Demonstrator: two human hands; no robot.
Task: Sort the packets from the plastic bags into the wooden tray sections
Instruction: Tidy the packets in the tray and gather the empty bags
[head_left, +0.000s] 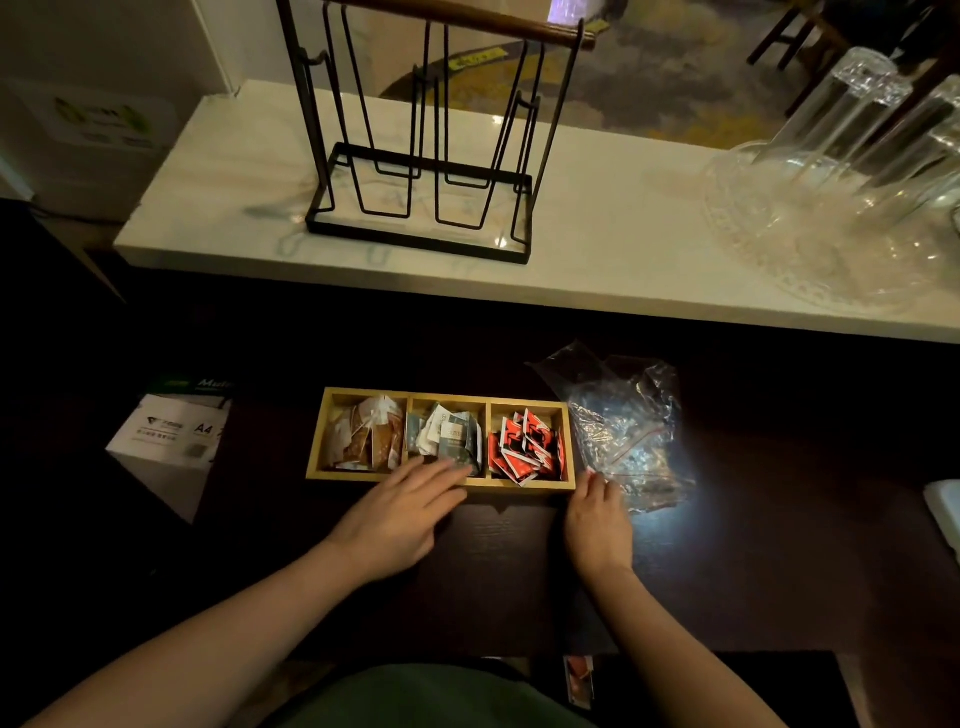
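I saw the tray (569, 449) holding brown, grey and red packets (527, 447) in separate sections, my left hand (400, 512) spread flat, my right hand (597, 519) pinching the bags (628, 436).

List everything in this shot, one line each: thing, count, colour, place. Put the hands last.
wooden tray: one, light wood, three sections, on the dark table
brown packets: several, left section
blue-grey packets: several, middle section
red packets: several, right section
plastic bags: count unclear, clear, crumpled right of the tray
wire rack: one, black, on the white counter
glassware: several, clear, counter's right end
paper box: one, white, left of the table
left hand: fingers over the middle section's front
right hand: touching the bags' near edge
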